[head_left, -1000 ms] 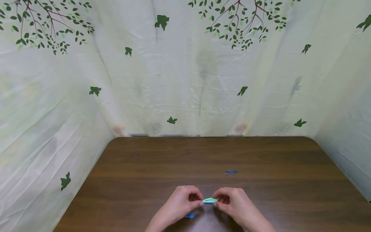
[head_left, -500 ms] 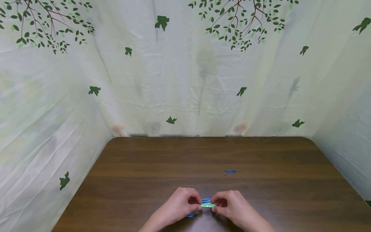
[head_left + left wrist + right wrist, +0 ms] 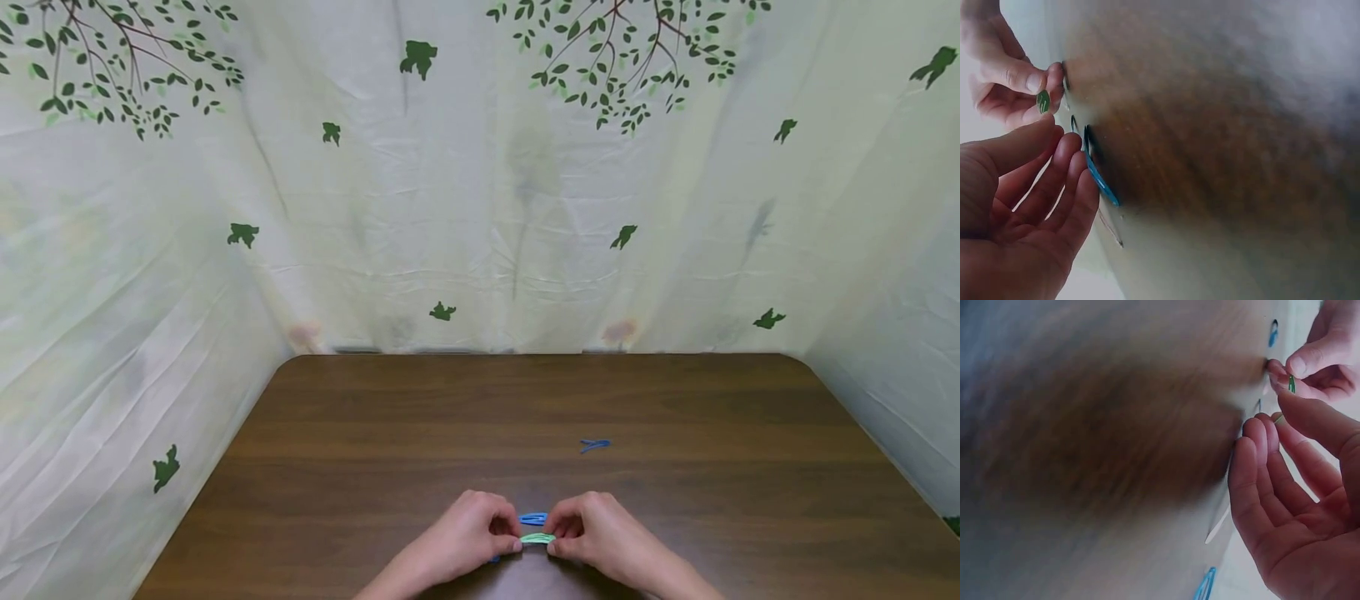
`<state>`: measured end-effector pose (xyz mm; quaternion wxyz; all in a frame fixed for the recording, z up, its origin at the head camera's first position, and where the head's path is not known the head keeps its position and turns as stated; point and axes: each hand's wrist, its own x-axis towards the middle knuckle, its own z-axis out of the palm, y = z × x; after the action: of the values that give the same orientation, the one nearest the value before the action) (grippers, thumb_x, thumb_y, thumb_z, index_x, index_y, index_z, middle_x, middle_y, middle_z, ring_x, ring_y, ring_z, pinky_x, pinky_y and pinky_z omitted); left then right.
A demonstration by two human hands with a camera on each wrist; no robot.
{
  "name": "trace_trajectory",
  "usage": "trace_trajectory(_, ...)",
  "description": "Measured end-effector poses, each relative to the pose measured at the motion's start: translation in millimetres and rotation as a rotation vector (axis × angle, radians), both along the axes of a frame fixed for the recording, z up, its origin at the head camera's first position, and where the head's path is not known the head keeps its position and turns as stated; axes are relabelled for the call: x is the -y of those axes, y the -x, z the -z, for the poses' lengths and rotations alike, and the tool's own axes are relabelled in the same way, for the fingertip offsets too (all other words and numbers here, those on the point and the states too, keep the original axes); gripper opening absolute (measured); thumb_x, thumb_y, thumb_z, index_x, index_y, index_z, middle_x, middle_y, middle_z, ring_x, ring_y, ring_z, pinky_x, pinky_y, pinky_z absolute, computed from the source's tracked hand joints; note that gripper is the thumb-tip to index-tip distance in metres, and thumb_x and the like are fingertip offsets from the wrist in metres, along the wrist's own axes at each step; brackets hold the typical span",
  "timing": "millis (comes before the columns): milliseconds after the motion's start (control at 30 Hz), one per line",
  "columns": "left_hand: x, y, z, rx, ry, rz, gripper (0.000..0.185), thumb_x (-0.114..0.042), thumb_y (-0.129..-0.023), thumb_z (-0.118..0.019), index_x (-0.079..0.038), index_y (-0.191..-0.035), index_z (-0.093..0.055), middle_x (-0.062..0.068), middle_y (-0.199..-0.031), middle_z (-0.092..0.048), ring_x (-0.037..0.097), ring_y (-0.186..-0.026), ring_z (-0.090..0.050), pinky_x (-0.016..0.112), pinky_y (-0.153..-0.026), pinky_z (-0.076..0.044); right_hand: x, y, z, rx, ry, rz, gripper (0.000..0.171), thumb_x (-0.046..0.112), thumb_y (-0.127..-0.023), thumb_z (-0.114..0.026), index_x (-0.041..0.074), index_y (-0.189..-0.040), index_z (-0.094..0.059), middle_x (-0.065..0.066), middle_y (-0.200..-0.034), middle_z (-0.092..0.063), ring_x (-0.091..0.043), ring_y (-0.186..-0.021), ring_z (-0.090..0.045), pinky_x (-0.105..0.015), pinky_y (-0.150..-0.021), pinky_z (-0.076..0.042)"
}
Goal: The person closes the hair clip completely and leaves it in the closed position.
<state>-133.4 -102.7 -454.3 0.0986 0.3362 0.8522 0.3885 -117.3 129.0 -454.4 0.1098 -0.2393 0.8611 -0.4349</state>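
Observation:
Between my hands is a green snap hair clip (image 3: 537, 538), held sideways just over the table. My left hand (image 3: 480, 529) pinches its left end with thumb and fingertips. On the other end, the thumb and fingers of my right hand (image 3: 600, 529) grip it. Its green edge (image 3: 1291, 384) shows at the fingertips in the right wrist view. Just beyond it a blue snap hair clip (image 3: 533, 518) lies on the table between the two hands. Another blue clip (image 3: 494, 559) is mostly hidden beneath my left hand.
Farther back on the brown wooden table (image 3: 375, 433), a blue clip (image 3: 596, 445) lies with its parts spread in a V. A pale cloth (image 3: 465, 208) with printed leaves hangs behind the table and along its sides.
Both hands have drawn the green clip slightly nearer to me, uncovering the blue clip behind it. The left hand now covers more of the near blue clip. Both hands keep their hold.

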Motion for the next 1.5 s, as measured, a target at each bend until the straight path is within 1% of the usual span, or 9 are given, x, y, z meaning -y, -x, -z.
trace_trajectory(167, -4, 0.2, 1.5, -0.030, 0.025, -0.017, 0.013, -0.007, -0.079, -0.080, -0.016, -0.076, -0.071, -0.018, -0.070, -0.054, -0.005, -0.062, -0.049, 0.015, -0.057, -0.043, -2, 2.6, 2.0, 0.004, 0.002, -0.007, 0.013, 0.010, -0.079, -0.081, 0.019, -0.083, -0.073, 0.015, -0.070, -0.062, -0.001, -0.064, -0.058, -0.022, -0.058, -0.049)
trace_trajectory(367, -8, -2.4, 0.5, -0.041, 0.069, -0.066, 0.015, -0.009, -0.077, -0.081, -0.017, -0.072, -0.069, -0.019, -0.068, -0.051, -0.005, -0.061, -0.047, 0.016, -0.055, -0.041, -2, 4.1, 3.6, 0.011, -0.010, -0.006, 0.013, 0.012, -0.078, -0.082, 0.021, -0.083, -0.073, 0.016, -0.069, -0.061, -0.001, -0.064, -0.057, -0.021, -0.057, -0.048)
trace_trajectory(467, -10, -4.6, -0.2, -0.064, 0.088, -0.081, 0.017, -0.009, -0.076, -0.081, -0.018, -0.070, -0.068, -0.019, -0.068, -0.050, -0.005, -0.061, -0.046, 0.015, -0.055, -0.041, -2, 4.4, 4.1, 0.015, -0.015, -0.005, 0.014, 0.012, -0.077, -0.082, 0.020, -0.082, -0.073, 0.015, -0.069, -0.061, -0.001, -0.063, -0.056, -0.022, -0.057, -0.048)
trace_trajectory(667, -11, -7.1, 0.0, -0.111, 0.114, -0.094, 0.019, -0.008, -0.073, -0.082, -0.018, -0.068, -0.067, -0.018, -0.069, -0.049, -0.005, -0.061, -0.045, 0.014, -0.055, -0.039, 0, 5.3, 6.0, -0.015, -0.030, -0.007, 0.014, 0.012, -0.076, -0.083, 0.020, -0.081, -0.072, 0.016, -0.070, -0.058, 0.000, -0.063, -0.055, -0.021, -0.056, -0.047)
trace_trajectory(767, -11, -7.1, 1.0, -0.118, 0.114, -0.092, 0.019, -0.007, -0.072, -0.083, -0.017, -0.068, -0.068, -0.017, -0.069, -0.049, -0.005, -0.061, -0.045, 0.014, -0.056, -0.040, 1, 5.1, 6.9, -0.032, -0.041, -0.004, 0.016, 0.010, -0.075, -0.083, 0.019, -0.080, -0.071, 0.016, -0.069, -0.057, 0.001, -0.062, -0.054, -0.021, -0.056, -0.047)
trace_trajectory(1033, -12, -6.5, 2.7, -0.092, 0.111, -0.084, 0.019, -0.005, -0.074, -0.083, -0.016, -0.070, -0.068, -0.017, -0.072, -0.051, -0.004, -0.063, -0.047, 0.015, -0.058, -0.041, 0, 4.3, 8.8, -0.017, -0.027, 0.000, 0.018, 0.008, -0.074, -0.082, 0.019, -0.082, -0.071, 0.016, -0.069, -0.058, 0.001, -0.062, -0.054, -0.021, -0.056, -0.047)
trace_trajectory(1200, -11, -6.8, 1.8, -0.106, 0.148, -0.075, 0.016, -0.008, -0.075, -0.083, -0.017, -0.072, -0.070, -0.018, -0.074, -0.051, -0.003, -0.069, -0.047, 0.015, -0.062, -0.041, -2, 3.3, 9.1, -0.027, -0.014, -0.010, 0.018, 0.007, -0.075, -0.082, 0.018, -0.084, -0.071, 0.017, -0.072, -0.058, 0.001, -0.065, -0.055, -0.021, -0.058, -0.048)
trace_trajectory(1333, -10, -7.1, -0.1, -0.124, 0.191, -0.047, 0.013, -0.013, -0.077, -0.083, -0.018, -0.077, -0.071, -0.019, -0.076, -0.051, -0.004, -0.074, -0.046, 0.016, -0.065, -0.041, -4, 1.8, 8.9, -0.034, 0.009, -0.024, 0.017, 0.007, -0.078, -0.081, 0.016, -0.089, -0.072, 0.016, -0.075, -0.059, 0.001, -0.067, -0.056, -0.021, -0.059, -0.048)
trace_trajectory(1500, -8, -7.9, -1.9, -0.153, 0.197, -0.013, 0.011, -0.013, -0.079, -0.081, -0.018, -0.080, -0.072, -0.018, -0.077, -0.052, -0.003, -0.076, -0.047, 0.016, -0.067, -0.041, -8, -0.1, 7.0, -0.007, 0.036, -0.048, 0.014, 0.010, -0.084, -0.077, 0.014, -0.096, -0.071, 0.015, -0.078, -0.061, 0.000, -0.071, -0.057, -0.021, -0.063, -0.049)
